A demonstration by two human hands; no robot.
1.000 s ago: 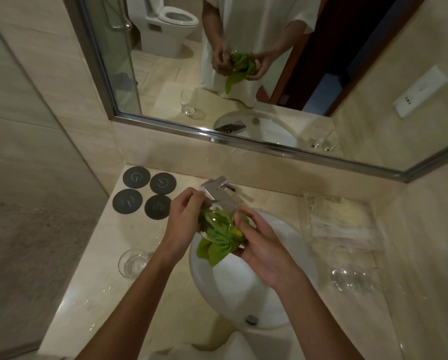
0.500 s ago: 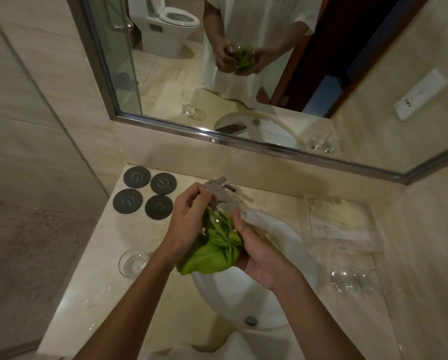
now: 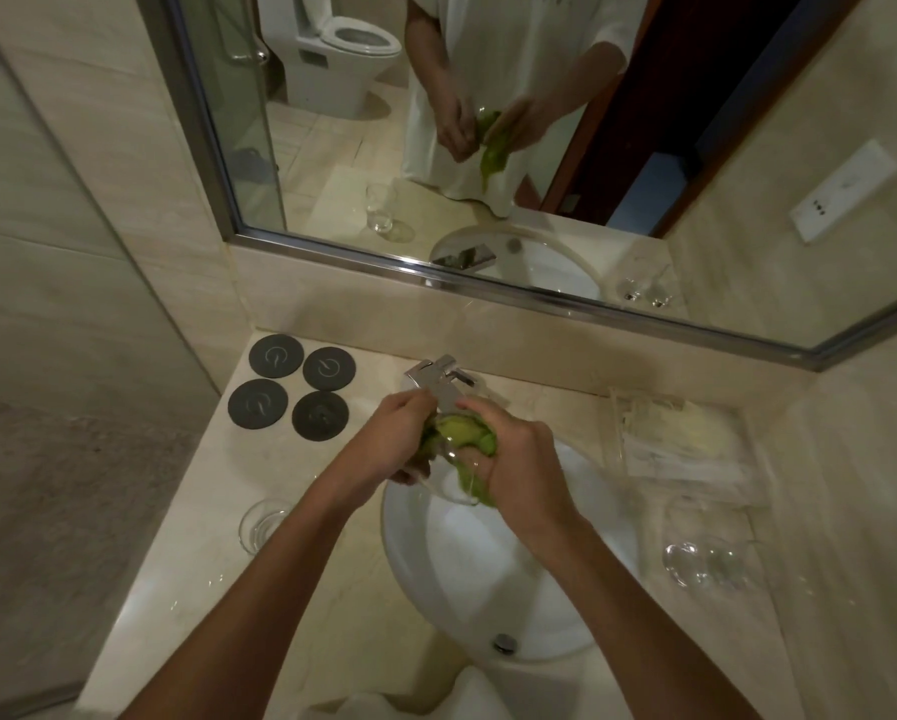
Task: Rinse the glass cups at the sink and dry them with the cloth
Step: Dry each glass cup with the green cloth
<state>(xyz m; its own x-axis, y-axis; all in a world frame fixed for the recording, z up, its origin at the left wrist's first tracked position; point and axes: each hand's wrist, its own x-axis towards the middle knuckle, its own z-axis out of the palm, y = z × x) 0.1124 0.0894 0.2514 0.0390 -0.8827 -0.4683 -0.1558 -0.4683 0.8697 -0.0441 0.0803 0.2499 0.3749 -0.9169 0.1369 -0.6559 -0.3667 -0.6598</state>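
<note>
Your left hand (image 3: 394,441) grips a glass cup (image 3: 449,472) above the sink (image 3: 488,579). Your right hand (image 3: 519,459), fingers clamped, presses the green cloth (image 3: 464,433) into it. A second cup (image 3: 262,524) stands at the bench's left edge.

The sink (image 3: 488,579) is set into the middle of the bench (image 3: 186,574), with the tap (image 3: 438,383) at its back edge against the wall under the mirror (image 3: 488,148). Four coasters (image 3: 291,392) lie at the bench's back left corner, one cup (image 3: 263,524) stands near the left edge beside the sink, and two cups (image 3: 706,563) stand to the sink's right, in front of a packet (image 3: 680,439). Over the sink's back part, the left hand (image 3: 394,444) and right hand (image 3: 519,459) hold a cup (image 3: 454,483) with the cloth (image 3: 462,433) stuffed in it.
</note>
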